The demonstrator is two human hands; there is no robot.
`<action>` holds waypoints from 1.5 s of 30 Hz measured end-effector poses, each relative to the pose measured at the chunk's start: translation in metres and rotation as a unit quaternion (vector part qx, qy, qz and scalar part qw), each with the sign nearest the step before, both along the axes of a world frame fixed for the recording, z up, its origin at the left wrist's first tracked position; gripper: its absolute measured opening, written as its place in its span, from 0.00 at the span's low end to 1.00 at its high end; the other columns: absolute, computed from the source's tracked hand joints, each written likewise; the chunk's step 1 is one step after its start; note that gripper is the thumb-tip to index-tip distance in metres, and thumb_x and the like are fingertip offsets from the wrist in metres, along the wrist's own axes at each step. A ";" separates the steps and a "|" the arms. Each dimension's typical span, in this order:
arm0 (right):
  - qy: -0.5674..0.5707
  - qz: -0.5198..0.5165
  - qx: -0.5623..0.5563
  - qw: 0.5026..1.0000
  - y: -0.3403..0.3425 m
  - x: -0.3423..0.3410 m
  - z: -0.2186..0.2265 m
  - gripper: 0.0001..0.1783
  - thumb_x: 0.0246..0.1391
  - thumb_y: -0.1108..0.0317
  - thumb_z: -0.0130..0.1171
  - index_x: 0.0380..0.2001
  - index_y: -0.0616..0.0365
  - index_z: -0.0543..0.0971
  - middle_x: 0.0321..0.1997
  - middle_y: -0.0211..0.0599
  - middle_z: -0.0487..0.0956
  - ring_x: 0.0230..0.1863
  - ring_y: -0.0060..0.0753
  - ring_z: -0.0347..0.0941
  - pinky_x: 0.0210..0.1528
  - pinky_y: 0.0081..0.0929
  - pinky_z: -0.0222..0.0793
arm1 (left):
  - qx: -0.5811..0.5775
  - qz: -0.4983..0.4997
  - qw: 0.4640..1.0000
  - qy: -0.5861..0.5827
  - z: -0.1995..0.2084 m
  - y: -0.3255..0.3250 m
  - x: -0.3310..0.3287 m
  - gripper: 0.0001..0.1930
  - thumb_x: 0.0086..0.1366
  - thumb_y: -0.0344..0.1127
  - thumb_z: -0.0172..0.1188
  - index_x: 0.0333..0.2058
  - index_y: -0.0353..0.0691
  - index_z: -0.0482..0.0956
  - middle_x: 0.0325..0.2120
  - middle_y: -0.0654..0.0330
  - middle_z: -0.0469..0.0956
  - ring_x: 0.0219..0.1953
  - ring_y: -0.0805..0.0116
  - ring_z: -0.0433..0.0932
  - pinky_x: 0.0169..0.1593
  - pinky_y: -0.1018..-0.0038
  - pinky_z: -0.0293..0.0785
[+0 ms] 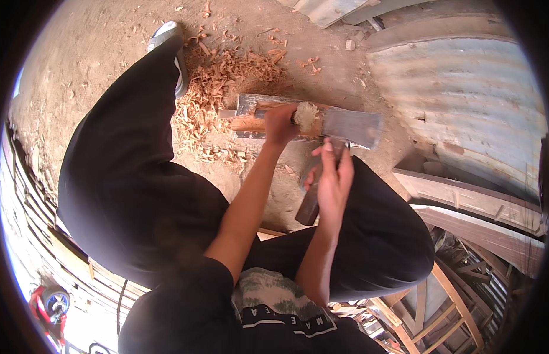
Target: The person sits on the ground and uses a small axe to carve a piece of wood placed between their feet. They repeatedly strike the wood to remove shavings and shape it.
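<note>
A rough woodworking workshop: curled shavings [233, 72] lie on the dirt floor [103, 65] at upper centre beside a wooden block [248, 123], corrugated metal sheeting [463, 88] stands at upper right, and wooden frames [461, 304] crowd the lower right

Shavings [218, 82] lie on the ground [91, 88] left of and beyond the board [248, 124], sheeting [481, 94] to its right.

I can't see how the left hand's [279, 126] fingers close around the frayed-ended piece [308, 117], nor that piece's lower end. The tool's [308, 207] broad grey head blurs for me and covers part of the board [248, 123]. The dark rim leaves the red-framed wheeled thing [56, 304] too small to identify.
</note>
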State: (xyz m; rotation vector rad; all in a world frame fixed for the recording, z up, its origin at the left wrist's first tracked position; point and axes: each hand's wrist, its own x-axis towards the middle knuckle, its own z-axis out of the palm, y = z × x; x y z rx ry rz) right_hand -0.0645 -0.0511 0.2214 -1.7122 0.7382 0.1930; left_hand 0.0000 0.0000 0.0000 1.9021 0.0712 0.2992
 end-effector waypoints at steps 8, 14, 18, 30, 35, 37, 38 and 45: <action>-0.010 0.027 0.022 0.999 0.016 0.003 -0.035 0.17 0.72 0.59 0.47 0.49 0.63 0.69 0.40 0.38 0.75 0.13 0.21 0.66 0.13 0.24 0.62 | -0.022 -0.012 0.999 -0.039 0.006 0.006 0.011 0.11 0.39 0.26 0.65 0.25 0.44 0.76 0.21 0.55 0.76 0.28 0.50 0.78 0.31 0.61 0.71; -0.065 -0.050 -0.016 0.997 0.004 0.014 0.016 0.18 0.72 0.58 0.46 0.51 0.63 0.69 0.48 0.41 0.77 0.15 0.22 0.67 0.15 0.24 0.64 | -0.012 -0.022 1.000 -0.002 0.005 0.008 -0.003 0.11 0.39 0.26 0.66 0.26 0.43 0.77 0.21 0.54 0.76 0.30 0.50 0.79 0.32 0.62 0.73; -0.214 -0.097 -0.021 0.972 0.015 0.005 -0.006 0.17 0.72 0.60 0.46 0.53 0.62 0.66 0.38 0.40 0.75 0.14 0.21 0.66 0.14 0.22 0.62 | 0.003 -0.033 0.999 -0.004 0.012 0.004 0.002 0.11 0.39 0.27 0.66 0.26 0.43 0.77 0.22 0.53 0.77 0.29 0.49 0.79 0.32 0.61 0.73; 0.025 -0.037 0.027 0.999 0.010 0.011 0.009 0.19 0.70 0.56 0.49 0.53 0.59 0.70 0.29 0.33 0.70 0.14 0.23 0.64 0.15 0.24 0.60 | -0.002 -0.014 1.000 -0.027 0.005 0.003 -0.008 0.11 0.38 0.27 0.67 0.23 0.45 0.75 0.20 0.55 0.75 0.27 0.49 0.77 0.30 0.60 0.72; -0.010 -0.071 0.048 0.996 -0.003 0.012 0.026 0.19 0.70 0.57 0.50 0.53 0.60 0.70 0.28 0.35 0.69 0.14 0.24 0.63 0.15 0.26 0.60 | 0.010 -0.049 0.998 -0.027 0.004 -0.009 -0.017 0.12 0.37 0.28 0.67 0.23 0.46 0.75 0.19 0.56 0.75 0.27 0.50 0.77 0.31 0.60 0.72; -0.021 -0.071 0.070 0.995 -0.007 0.012 0.027 0.19 0.70 0.57 0.50 0.53 0.60 0.70 0.28 0.35 0.69 0.14 0.24 0.63 0.15 0.26 0.60 | 0.021 -0.039 0.999 -0.029 0.007 -0.012 -0.014 0.12 0.36 0.28 0.67 0.23 0.45 0.74 0.19 0.57 0.75 0.27 0.51 0.77 0.31 0.60 0.72; -0.012 -0.070 0.066 0.995 -0.007 0.011 0.027 0.19 0.70 0.57 0.50 0.54 0.60 0.70 0.28 0.35 0.69 0.14 0.24 0.63 0.15 0.26 0.60 | 0.027 -0.034 0.999 -0.030 0.008 -0.012 -0.012 0.13 0.36 0.27 0.67 0.23 0.45 0.74 0.19 0.57 0.75 0.27 0.51 0.77 0.31 0.60 0.71; 0.028 -0.049 0.074 0.996 0.002 0.009 0.022 0.19 0.70 0.57 0.49 0.54 0.60 0.70 0.28 0.35 0.70 0.14 0.25 0.64 0.15 0.25 0.60 | 0.005 0.007 1.000 -0.024 -0.001 0.001 0.000 0.14 0.35 0.26 0.66 0.23 0.45 0.74 0.19 0.58 0.74 0.27 0.51 0.77 0.30 0.59 0.71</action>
